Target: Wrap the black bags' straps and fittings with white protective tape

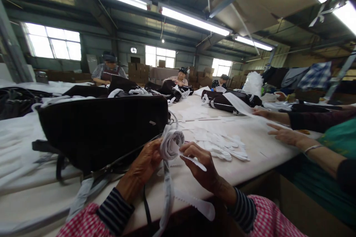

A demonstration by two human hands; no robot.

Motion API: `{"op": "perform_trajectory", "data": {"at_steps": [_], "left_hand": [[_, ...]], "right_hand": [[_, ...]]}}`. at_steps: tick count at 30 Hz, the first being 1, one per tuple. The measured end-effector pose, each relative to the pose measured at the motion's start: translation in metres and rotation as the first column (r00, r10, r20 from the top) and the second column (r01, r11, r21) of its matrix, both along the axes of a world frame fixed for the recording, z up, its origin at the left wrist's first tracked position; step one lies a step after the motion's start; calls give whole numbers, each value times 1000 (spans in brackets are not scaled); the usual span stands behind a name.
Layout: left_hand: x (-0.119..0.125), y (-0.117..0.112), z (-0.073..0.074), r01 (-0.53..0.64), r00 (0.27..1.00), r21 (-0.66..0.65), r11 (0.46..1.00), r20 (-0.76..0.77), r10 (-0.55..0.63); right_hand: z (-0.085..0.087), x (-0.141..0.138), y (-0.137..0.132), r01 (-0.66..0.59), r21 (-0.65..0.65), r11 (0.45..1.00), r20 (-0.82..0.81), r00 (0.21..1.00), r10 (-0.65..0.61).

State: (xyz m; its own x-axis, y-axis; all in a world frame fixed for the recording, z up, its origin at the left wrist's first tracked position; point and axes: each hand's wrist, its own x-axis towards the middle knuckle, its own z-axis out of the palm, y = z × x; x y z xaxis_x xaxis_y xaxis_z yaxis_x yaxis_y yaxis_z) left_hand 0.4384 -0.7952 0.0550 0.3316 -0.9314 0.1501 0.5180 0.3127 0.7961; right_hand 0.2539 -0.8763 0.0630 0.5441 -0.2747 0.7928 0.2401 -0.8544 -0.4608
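Observation:
At the table's near edge, a coiled strap covered in whitish wrapping [172, 143] is gripped by my left hand [144, 163], its fingers closed around the roll's left side. A length of the strap hangs down below the coil. My right hand [204, 166], closed in a pinch at the coil's right side, holds a white strip with a toothed edge [197, 163]. Lower down, another toothed white length [198, 204] shows by the table edge; I cannot tell whether it is the same strip. A large black bag [105, 133] lies directly left of the coil.
Loose white toothed strips [222, 142] lie piled on the pale tabletop [256, 144]. At right, a co-worker's hands [287, 135] handle a white sheet [239, 104]. More black bags [228, 100] lie farther back, with other people seated beyond.

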Motion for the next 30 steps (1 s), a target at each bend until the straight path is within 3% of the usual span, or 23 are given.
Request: {"op": "perform_trajectory", "data": {"at_steps": [5, 7, 12, 16, 19, 26, 28, 30], "left_hand": [[1, -1, -3, 23, 996, 31, 999, 80, -25], [1, -1, -3, 15, 995, 33, 999, 99, -18], [0, -1, -3, -6, 993, 42, 999, 114, 1], [-4, 2, -2, 21, 976, 49, 999, 215, -32], [-9, 5, -1, 42, 949, 85, 995, 310, -67], [-23, 6, 15, -51, 791, 118, 992, 611, -32], [-29, 2, 18, -110, 695, 66, 992, 718, 29], [-36, -2, 14, -150, 541, -18, 989, 836, 97]], "right_hand": [[0, -3, -2, 8, 233, 972, -33, 999, 0], [1, -3, -1, 4, 269, 963, -20, 1000, 1], [-1, -1, -1, 26, 71, 997, 23, 999, -28], [-3, 0, -2, 50, -85, 995, -3, 999, -51], [-4, -1, -6, 84, -127, 988, -20, 996, -87], [-7, -27, -17, 104, -156, 982, -88, 989, -119], [-10, -36, -19, 108, -138, 985, -98, 988, -122], [-14, -46, -21, 129, -144, 981, -130, 980, -148]]}}
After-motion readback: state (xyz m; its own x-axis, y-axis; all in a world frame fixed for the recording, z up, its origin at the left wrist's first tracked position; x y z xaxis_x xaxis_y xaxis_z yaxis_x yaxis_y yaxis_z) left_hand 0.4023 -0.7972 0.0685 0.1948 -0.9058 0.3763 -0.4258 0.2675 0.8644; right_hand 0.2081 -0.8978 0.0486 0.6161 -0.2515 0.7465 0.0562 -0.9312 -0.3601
